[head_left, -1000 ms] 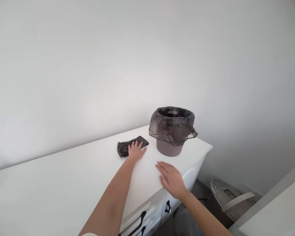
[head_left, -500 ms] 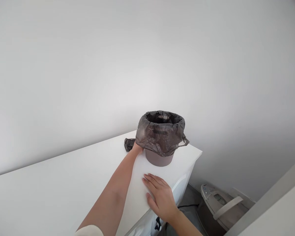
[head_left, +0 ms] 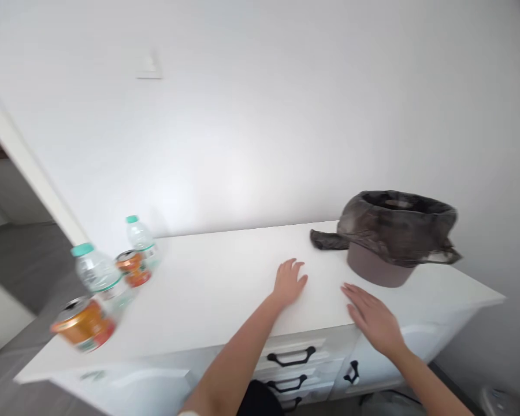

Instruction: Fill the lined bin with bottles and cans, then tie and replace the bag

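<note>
My left hand [head_left: 288,282] is over the middle of the white cabinet top [head_left: 216,277], fingers apart and holding nothing. To its right, my right hand [head_left: 375,318] has its fingers extended, near the front edge and in front of a brown bin [head_left: 379,266]. A dark plastic bag [head_left: 394,231] lines the bin and folds down over its rim, with a loop hanging at the right. Beside the bin, on its left, lies a dark rolled bag [head_left: 328,240]. Neither hand touches the bin.
At the left end stand two clear bottles [head_left: 97,271] with green caps and two orange cans [head_left: 84,325]. Drawers with black handles [head_left: 291,357] are below the front edge. A wall switch [head_left: 149,68] is on the wall behind.
The view has swung left, bringing the bottles and cans into sight. My left hand has come away from the bin's left side. My right hand stays near the front edge.
</note>
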Available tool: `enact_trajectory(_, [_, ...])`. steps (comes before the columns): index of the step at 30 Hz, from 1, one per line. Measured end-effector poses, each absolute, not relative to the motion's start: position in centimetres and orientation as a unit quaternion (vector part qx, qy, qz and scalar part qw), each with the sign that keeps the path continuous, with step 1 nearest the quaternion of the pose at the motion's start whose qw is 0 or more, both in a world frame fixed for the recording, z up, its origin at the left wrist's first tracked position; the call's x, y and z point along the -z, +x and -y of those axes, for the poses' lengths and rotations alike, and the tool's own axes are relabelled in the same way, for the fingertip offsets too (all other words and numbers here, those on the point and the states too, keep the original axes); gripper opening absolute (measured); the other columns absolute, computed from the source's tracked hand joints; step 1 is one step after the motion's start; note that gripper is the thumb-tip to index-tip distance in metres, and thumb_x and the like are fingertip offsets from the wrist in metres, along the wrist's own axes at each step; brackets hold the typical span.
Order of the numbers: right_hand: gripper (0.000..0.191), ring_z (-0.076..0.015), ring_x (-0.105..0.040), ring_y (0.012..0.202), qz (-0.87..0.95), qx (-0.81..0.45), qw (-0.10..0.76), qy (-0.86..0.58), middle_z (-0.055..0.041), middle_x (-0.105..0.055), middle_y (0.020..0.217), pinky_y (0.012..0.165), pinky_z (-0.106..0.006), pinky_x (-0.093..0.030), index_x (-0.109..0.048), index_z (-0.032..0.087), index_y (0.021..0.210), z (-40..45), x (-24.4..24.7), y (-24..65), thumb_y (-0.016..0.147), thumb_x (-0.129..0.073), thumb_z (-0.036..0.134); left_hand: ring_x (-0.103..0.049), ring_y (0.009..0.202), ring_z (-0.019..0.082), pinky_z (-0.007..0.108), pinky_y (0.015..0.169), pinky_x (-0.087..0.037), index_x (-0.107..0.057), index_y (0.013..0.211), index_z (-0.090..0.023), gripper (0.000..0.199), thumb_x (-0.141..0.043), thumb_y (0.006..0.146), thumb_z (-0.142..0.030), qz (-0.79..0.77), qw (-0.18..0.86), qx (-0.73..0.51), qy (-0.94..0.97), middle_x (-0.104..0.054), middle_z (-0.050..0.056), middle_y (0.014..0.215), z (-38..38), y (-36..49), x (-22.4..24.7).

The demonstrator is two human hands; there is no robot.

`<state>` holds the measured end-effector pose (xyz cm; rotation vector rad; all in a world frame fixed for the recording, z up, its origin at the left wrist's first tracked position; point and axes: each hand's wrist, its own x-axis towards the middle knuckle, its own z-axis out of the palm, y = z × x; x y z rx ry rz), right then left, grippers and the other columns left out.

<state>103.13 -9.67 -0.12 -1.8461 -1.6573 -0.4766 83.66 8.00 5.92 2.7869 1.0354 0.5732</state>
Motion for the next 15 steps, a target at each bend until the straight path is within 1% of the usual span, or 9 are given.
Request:
enact_trajectory(3, [0.055, -0.0283, -0.061, 0.130, 0.612, 0.179, 0.294, -0.712, -0.0083, -0.067, 0.136, 0.105, -0.048, -0.051, -0.069, 0.026, 0.129, 9.9, 1.9, 103.1, 0.096, -0.031, 0.046, -0.037, 0.150, 0.028, 0.053, 0.127, -0.026, -0.053, 0.145, -0.033, 0.048, -0.044, 0.100, -0.048, -0.370, 0.048, -0.194, 0.907, -0.048, 0.006, 0.158, -4.0, 75.5, -2.8])
enact_trajectory(5, [0.058, -0.0291, -0.059, 0.132, 0.597, 0.182, 0.290, -0.725, -0.0093, -0.065, 0.140, 0.107, -0.049, -0.049, -0.067, 0.022, 0.131, 9.8, 2.9, 102.8, 0.096, -0.030, 0.048, -0.033, 0.152, 0.028, 0.053, 0.127, -0.024, -0.054, 0.146, -0.035, 0.048, -0.042, 0.101, -0.050, -0.399, 0.030, -0.193, 0.896, -0.046, 0.003, 0.160, -2.1, 69.9, -1.6])
enact_trajectory(7, [0.060, -0.0300, -0.058, 0.132, 0.577, 0.183, 0.295, -0.739, -0.0099, -0.064, 0.141, 0.107, -0.050, -0.048, -0.066, 0.019, 0.132, 9.6, 3.7, 102.2, 0.096, -0.028, 0.049, -0.033, 0.153, 0.028, 0.051, 0.127, -0.026, -0.051, 0.149, -0.037, 0.050, -0.037, 0.102, -0.051, -0.432, 0.010, -0.183, 0.883, -0.044, 0.001, 0.161, -1.0, 64.6, -1.0])
enact_trajectory(11, [0.059, -0.0304, -0.060, 0.130, 0.548, 0.196, 0.326, -0.745, -0.0102, -0.066, 0.139, 0.108, -0.050, -0.047, -0.068, 0.017, 0.131, 9.0, 4.9, 101.0, 0.097, -0.028, 0.044, -0.034, 0.153, 0.024, 0.048, 0.127, -0.026, -0.044, 0.154, -0.041, 0.052, -0.028, 0.105, -0.051, -0.481, -0.038, -0.186, 0.856, -0.040, -0.003, 0.163, 0.5, 56.0, -0.9])
enact_trajectory(13, [0.057, -0.0301, -0.060, 0.129, 0.538, 0.213, 0.345, -0.739, -0.0101, -0.067, 0.137, 0.108, -0.049, -0.045, -0.069, 0.016, 0.130, 8.8, 5.7, 100.4, 0.098, -0.027, 0.039, -0.035, 0.152, 0.023, 0.047, 0.126, -0.027, -0.043, 0.154, -0.043, 0.051, -0.028, 0.105, -0.049, -0.508, -0.067, -0.205, 0.834, -0.041, -0.005, 0.163, 1.1, 52.8, -0.7])
enact_trajectory(15, [0.056, -0.0301, -0.059, 0.129, 0.523, 0.234, 0.368, -0.732, -0.0103, -0.068, 0.136, 0.109, -0.050, -0.043, -0.069, 0.015, 0.129, 8.9, 6.7, 99.5, 0.099, -0.027, 0.036, -0.038, 0.151, 0.022, 0.047, 0.124, -0.031, -0.043, 0.153, -0.044, 0.050, -0.029, 0.105, -0.046, -0.526, -0.091, -0.231, 0.813, -0.044, -0.005, 0.160, 1.8, 50.5, -0.3])
